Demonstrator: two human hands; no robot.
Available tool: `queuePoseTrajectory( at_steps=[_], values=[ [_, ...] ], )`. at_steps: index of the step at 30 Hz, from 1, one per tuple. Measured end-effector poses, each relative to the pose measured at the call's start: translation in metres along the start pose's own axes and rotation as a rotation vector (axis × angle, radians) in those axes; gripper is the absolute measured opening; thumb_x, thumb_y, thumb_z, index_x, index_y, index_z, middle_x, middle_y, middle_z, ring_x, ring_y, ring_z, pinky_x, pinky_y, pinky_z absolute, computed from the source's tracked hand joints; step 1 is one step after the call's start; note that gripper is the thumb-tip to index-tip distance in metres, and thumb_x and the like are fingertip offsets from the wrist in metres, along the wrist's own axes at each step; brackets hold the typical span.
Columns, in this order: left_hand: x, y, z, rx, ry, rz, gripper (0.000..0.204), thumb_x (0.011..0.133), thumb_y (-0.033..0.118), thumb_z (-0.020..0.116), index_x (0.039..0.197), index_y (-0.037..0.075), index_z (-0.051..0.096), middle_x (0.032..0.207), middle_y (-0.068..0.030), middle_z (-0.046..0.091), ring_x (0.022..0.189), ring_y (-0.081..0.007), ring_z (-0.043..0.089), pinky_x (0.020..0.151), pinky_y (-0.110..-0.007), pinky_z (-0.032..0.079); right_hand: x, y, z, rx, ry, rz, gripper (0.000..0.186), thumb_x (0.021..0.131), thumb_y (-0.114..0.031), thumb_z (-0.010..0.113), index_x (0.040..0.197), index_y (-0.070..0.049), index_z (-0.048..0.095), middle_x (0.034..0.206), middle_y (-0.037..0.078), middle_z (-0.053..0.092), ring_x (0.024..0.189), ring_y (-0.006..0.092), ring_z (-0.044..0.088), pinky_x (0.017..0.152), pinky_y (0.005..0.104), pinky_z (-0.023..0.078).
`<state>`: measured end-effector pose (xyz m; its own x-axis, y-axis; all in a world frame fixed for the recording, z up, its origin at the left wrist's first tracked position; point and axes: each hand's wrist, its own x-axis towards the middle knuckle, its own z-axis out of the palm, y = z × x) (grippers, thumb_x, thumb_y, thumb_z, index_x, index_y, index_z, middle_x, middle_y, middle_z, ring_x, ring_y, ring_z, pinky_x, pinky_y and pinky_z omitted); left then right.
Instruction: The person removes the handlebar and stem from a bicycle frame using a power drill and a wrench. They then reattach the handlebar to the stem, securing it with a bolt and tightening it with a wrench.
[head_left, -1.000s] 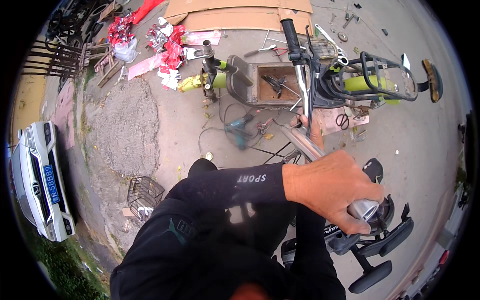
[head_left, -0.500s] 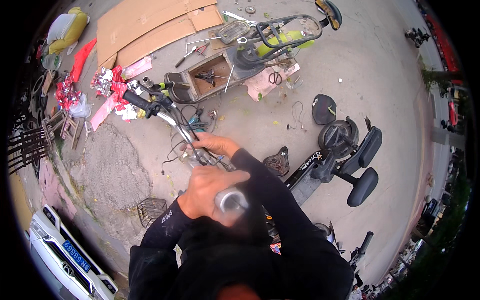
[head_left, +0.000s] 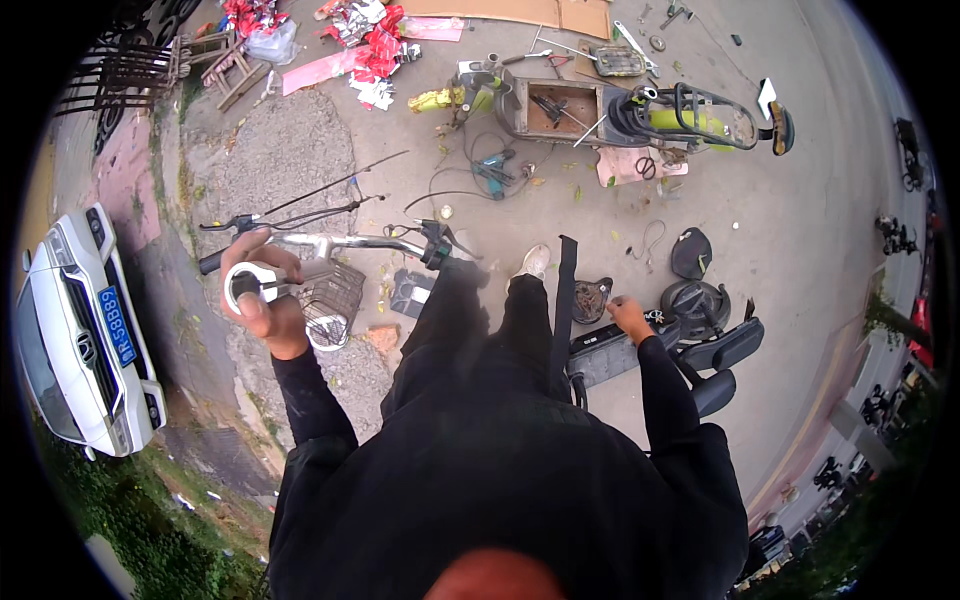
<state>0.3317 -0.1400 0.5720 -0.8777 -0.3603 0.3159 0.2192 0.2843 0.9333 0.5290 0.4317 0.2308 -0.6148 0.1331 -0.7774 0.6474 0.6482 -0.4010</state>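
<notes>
My left hand [head_left: 262, 282] grips the silver tubular stem [head_left: 309, 266] of a detached handlebar [head_left: 365, 242] on the left, with its clamp end toward me. Black grips, levers and dangling cables [head_left: 330, 208] are attached to the bar. My right hand [head_left: 625, 314] is out to the right, fingers curled, above a dark scooter deck [head_left: 615, 358] and beside a long black strip [head_left: 563, 300]; whether it holds anything is too small to tell. A small dark saddle-like part [head_left: 590, 296] is just left of that hand.
Ahead lie a stripped green scooter frame [head_left: 555, 105], tools [head_left: 550, 58], a blue power tool [head_left: 497, 176], red-and-silver scraps [head_left: 375, 50] and cardboard [head_left: 580, 15]. A wire basket [head_left: 335, 300] is near the handlebar. A white car [head_left: 80, 335] stands left, black scooter parts [head_left: 725, 350] right.
Both hands were on the handlebar. My left hand has swung it out to the left; my right hand has let go and moved down to the right.
</notes>
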Motion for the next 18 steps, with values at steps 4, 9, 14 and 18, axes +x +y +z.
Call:
queuePoseTrajectory(
  at_steps=[4, 9, 14, 18],
  values=[
    [0.031, -0.004, -0.080, 0.121, 0.230, 0.095, 0.083, 0.089, 0.069, 0.042, 0.112, -0.008, 0.057, 0.055, -0.0071, 0.052, 0.050, -0.0163, 0.050, 0.049, -0.028, 0.041, -0.073, 0.024, -0.005, 0.173, -0.070, 0.256, 0.033, 0.093, -0.022, 0.066, 0.112, 0.005, 0.067, 0.097, 0.013, 0.071, 0.074, 0.0225, 0.067, 0.064, 0.0353, 0.054],
    [0.062, -0.006, -0.146, 0.214, 0.410, 0.145, 0.081, 0.091, 0.068, 0.041, 0.111, -0.009, 0.057, 0.057, -0.0074, 0.051, 0.051, -0.0162, 0.050, 0.049, -0.027, 0.041, -0.113, -0.017, 0.003, 0.344, -0.009, 0.398, 0.033, 0.096, -0.027, 0.061, 0.111, 0.003, 0.064, 0.096, 0.011, 0.070, 0.073, 0.0232, 0.068, 0.064, 0.0374, 0.052],
    [0.090, -0.003, -0.179, 0.301, 0.520, 0.167, 0.087, 0.091, 0.072, 0.042, 0.113, -0.010, 0.056, 0.061, -0.0070, 0.052, 0.054, -0.0162, 0.051, 0.050, -0.026, 0.041, -0.081, -0.078, 0.044, 0.550, -0.002, 0.366, 0.023, 0.095, -0.019, 0.064, 0.094, 0.003, 0.066, 0.078, 0.008, 0.066, 0.060, 0.0175, 0.062, 0.052, 0.0319, 0.048],
    [0.121, -0.024, -0.186, 0.259, 0.545, 0.144, 0.088, 0.090, 0.074, 0.043, 0.115, -0.009, 0.055, 0.061, -0.0066, 0.051, 0.054, -0.0165, 0.050, 0.050, -0.026, 0.040, -0.037, -0.131, 0.057, 0.461, -0.094, 0.265, 0.024, 0.092, -0.022, 0.064, 0.089, 0.001, 0.066, 0.074, 0.008, 0.065, 0.058, 0.0196, 0.063, 0.051, 0.0330, 0.048]
  ],
)
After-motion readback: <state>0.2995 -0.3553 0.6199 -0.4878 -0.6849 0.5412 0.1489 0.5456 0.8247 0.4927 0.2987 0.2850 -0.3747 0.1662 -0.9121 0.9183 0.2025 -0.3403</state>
